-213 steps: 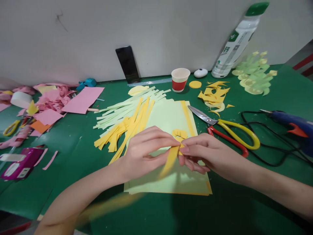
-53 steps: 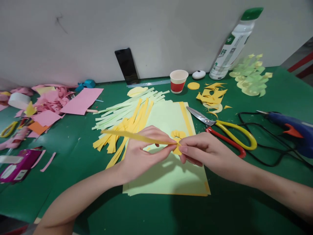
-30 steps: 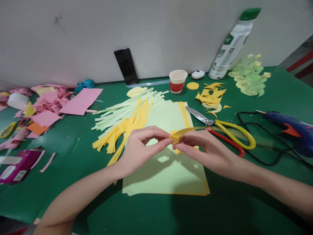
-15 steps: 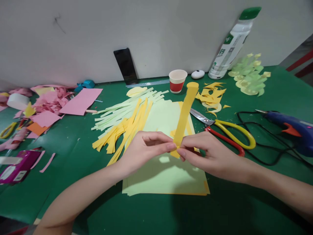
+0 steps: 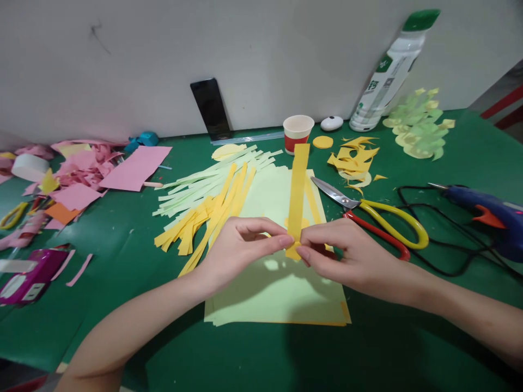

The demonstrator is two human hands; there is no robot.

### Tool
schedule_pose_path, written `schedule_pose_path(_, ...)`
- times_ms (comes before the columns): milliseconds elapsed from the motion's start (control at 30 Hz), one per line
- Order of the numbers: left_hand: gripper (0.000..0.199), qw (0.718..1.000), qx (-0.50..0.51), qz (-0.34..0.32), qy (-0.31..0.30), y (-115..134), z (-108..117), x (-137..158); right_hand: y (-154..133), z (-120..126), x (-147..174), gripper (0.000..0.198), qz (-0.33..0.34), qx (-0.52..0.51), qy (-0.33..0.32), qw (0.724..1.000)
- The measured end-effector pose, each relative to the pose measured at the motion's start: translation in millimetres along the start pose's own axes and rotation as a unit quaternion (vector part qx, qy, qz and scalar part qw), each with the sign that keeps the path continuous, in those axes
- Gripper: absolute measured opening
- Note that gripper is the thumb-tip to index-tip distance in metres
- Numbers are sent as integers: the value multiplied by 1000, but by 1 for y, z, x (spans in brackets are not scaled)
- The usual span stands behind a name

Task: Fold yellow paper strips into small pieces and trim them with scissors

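Observation:
A yellow paper strip (image 5: 299, 188) stands nearly upright, its lower end pinched between both hands. My left hand (image 5: 249, 242) is closed on the strip's left edge with thumb and forefinger. From the other side, my right hand (image 5: 341, 250) grips the same end in a pinch. Beneath them lies a stack of pale green paper sheets (image 5: 269, 305). Left of the stack are bundles of yellow strips (image 5: 223, 204) and pale green strips (image 5: 192, 182). Scissors (image 5: 347, 202) with one yellow and one red handle rest open beside my right hand.
A paper cup (image 5: 298, 130), a yellow paper disc (image 5: 322, 142) and yellow scraps (image 5: 355, 160) lie farther back. A glue gun (image 5: 486, 209) with a black cord is at right. A phone (image 5: 210, 109) and a bottle (image 5: 386, 81) lean on the wall. Pink paper (image 5: 137, 169) covers the left.
The yellow strip has tipped left and is now closer to vertical, uncovering the yellow disc behind it. Both hands keep their pinch in nearly the same place.

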State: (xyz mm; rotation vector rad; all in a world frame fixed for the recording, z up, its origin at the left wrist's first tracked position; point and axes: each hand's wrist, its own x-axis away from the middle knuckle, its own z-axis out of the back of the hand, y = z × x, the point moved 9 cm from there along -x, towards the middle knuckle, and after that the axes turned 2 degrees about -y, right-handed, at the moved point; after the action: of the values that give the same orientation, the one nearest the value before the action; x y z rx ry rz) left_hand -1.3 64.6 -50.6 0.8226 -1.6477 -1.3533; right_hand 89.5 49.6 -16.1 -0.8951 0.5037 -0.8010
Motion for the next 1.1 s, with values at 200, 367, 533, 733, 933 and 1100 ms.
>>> schedule_pose_path(200, 6, 1000, -11, -11, 2, 5, -2, 0, 3, 0, 1, 30, -11, 1, 6, 1000)
schedule_pose_path(367, 2, 998, -24, -64, 0, 15, -4, 1, 9, -1, 1, 29, -42, -51, -11, 998)
schedule_pose_path(533, 12, 975, -100, -199, -19, 34, -10, 7, 15, -8, 2, 27, -79, -152, -60, 983)
schedule_pose_path(733, 14, 893, -240, -380, -25, 56, -20, 20, 27, -11, 4, 29, -131, -233, -53, 962)
schedule_pose_path(933, 19, 842, -321, -434, 3, 63, -20, 27, 36, -11, 5, 23, -166, -287, -45, 943)
schedule_pose_path(1100, 13, 847, -320, -424, 9, 63, -16, 25, 32, -7, 4, 17, -149, -247, -33, 957)
